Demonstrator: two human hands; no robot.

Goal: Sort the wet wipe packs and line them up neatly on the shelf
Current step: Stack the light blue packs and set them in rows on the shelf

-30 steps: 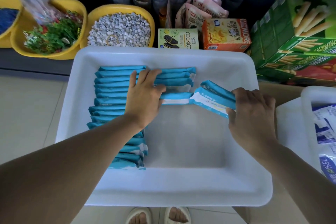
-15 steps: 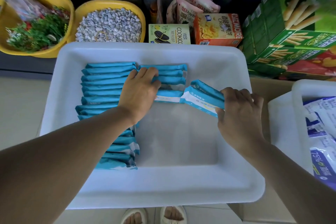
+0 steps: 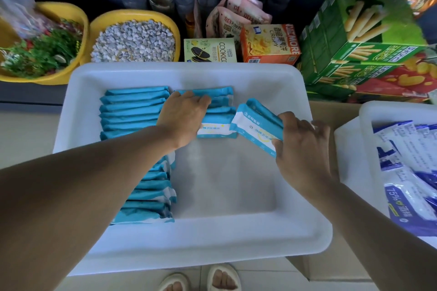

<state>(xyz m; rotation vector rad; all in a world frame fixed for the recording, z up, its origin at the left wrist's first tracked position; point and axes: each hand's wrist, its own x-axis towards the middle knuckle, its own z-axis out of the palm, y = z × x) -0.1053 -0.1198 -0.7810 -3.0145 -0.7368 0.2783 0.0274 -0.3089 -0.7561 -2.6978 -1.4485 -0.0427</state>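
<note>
A white tray (image 3: 305, 238) holds teal wet wipe packs. A long row of packs (image 3: 134, 111) stands on edge along its left side, partly hidden by my left forearm. A shorter second row (image 3: 217, 123) sits at the tray's back middle. My left hand (image 3: 183, 117) lies on top of that second row with fingers spread flat, pressing the packs back. My right hand (image 3: 300, 142) grips a small bundle of teal packs (image 3: 256, 125), tilted, just right of the second row.
Yellow bowls of greenery (image 3: 37, 52) and white pebbles (image 3: 133, 40) stand behind the tray. Snack boxes (image 3: 269, 42) and green biscuit cartons (image 3: 359, 38) line the back right. A second white tray with blue-and-white packs (image 3: 411, 172) sits on the right. My sandalled feet (image 3: 201, 279) are below.
My right hand has tilted its bundle so the white face shows, staying near the second row. My left hand has slid a little right along the row's top.
</note>
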